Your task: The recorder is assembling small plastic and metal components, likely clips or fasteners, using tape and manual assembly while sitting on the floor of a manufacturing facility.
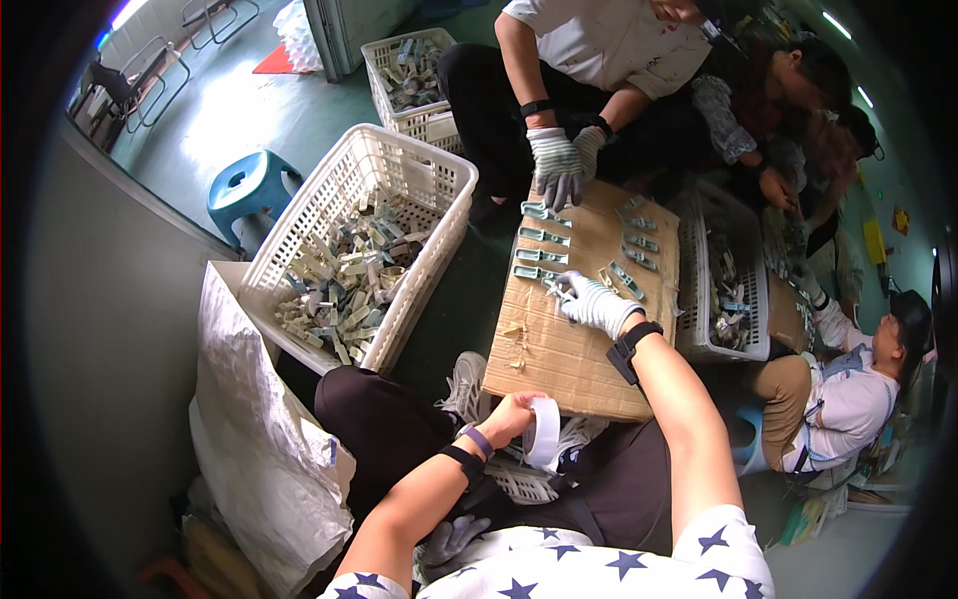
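Observation:
My left hand is bare and grips a white roll of tape over my lap. My right hand, in a white glove, reaches onto a brown cardboard sheet and pinches a small pale green metal part. More pale green parts lie in rows on the far half of the cardboard. Across from me, another person's gloved hands rest at the cardboard's far edge.
A white plastic crate full of mixed parts stands to my left, beside a white woven sack. Another crate sits right of the cardboard, a third farther back. A blue stool stands at left. People sit at right.

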Demonstrator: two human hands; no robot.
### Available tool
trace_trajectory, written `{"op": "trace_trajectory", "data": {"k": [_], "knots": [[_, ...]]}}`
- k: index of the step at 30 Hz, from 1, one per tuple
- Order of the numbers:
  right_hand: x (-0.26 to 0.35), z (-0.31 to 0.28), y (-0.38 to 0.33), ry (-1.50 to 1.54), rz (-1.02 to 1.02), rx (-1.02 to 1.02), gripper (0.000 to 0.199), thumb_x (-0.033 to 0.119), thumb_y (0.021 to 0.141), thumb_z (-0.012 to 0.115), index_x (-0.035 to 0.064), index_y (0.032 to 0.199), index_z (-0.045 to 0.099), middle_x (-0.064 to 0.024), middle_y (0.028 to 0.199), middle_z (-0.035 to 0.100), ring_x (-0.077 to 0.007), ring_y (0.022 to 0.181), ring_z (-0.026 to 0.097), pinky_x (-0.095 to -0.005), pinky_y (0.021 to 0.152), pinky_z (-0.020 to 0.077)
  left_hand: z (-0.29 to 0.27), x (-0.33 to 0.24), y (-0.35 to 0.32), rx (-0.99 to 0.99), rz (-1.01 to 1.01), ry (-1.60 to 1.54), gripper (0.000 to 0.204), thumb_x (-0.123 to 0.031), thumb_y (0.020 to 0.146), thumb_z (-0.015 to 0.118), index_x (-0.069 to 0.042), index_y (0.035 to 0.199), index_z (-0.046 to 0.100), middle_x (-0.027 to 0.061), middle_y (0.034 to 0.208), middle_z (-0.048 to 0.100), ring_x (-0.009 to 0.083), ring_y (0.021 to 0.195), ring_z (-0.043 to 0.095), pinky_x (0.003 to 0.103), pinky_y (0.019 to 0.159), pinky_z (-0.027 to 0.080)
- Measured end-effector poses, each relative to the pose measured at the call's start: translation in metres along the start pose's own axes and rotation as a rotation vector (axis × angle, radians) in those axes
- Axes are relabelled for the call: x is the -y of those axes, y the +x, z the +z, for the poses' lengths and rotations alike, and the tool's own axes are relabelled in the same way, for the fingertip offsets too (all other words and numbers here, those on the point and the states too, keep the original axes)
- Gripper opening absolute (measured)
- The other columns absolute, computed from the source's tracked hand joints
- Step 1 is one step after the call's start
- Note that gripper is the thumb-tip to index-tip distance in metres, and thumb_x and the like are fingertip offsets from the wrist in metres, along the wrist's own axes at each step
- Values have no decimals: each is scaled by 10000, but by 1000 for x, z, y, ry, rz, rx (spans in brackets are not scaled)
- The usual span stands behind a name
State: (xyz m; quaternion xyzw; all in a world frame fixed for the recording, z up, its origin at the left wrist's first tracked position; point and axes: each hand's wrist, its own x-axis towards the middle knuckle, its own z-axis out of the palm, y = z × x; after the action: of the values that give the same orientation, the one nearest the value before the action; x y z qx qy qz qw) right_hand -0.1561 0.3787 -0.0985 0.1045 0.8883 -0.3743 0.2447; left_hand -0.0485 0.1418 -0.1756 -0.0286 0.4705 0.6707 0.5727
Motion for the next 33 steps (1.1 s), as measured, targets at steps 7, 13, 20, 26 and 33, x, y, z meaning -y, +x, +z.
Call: {"op": "trace_trajectory", "data": {"k": [7, 13, 20, 26, 33], "knots": [[-11, -10, -4, 105, 2, -92, 242, 101, 838, 585, 47, 1073, 566, -92, 799, 614, -192, 705, 580, -318, 656, 474, -1, 6, 7, -3, 25, 10, 251, 46, 834, 549, -79, 1031, 640, -4, 892, 656, 102, 776, 626, 260, 655, 510], [21, -16, -17, -345, -180, -264, 206, 15, 792, 566, 39, 990, 615, -161, 983, 600, -321, 909, 586, -357, 811, 471, -3, 7, 4, -3, 21, -16, 260, 44, 833, 552, -74, 1048, 638, 2, 892, 658, 115, 779, 632, 281, 653, 521], [40, -9, 7, -429, -358, -338, 195, -33, 772, 533, 48, 931, 610, -145, 950, 599, -319, 883, 593, -354, 797, 476, -4, 3, 1, -24, 9, 16, 266, 36, 834, 553, -74, 1061, 636, 9, 897, 658, 124, 784, 634, 292, 662, 527], [-18, 19, 89, 156, -172, -421, 188, -71, 819, 465, 21, 945, 571, -50, 794, 567, -140, 725, 552, -271, 641, 467, 3, 3, 9, 6, 22, 37, 269, 33, 835, 553, -73, 1068, 634, 8, 913, 655, 126, 805, 634, 298, 682, 530], [-5, 1, 98, 746, 86, -423, 167, 39, 852, 508, 36, 1012, 554, -71, 778, 622, -141, 614, 574, -259, 528, 471, 1, -1, 1, -22, -4, 37, 257, 30, 843, 549, -67, 1066, 632, 13, 928, 656, 128, 816, 635, 302, 702, 532]]}}
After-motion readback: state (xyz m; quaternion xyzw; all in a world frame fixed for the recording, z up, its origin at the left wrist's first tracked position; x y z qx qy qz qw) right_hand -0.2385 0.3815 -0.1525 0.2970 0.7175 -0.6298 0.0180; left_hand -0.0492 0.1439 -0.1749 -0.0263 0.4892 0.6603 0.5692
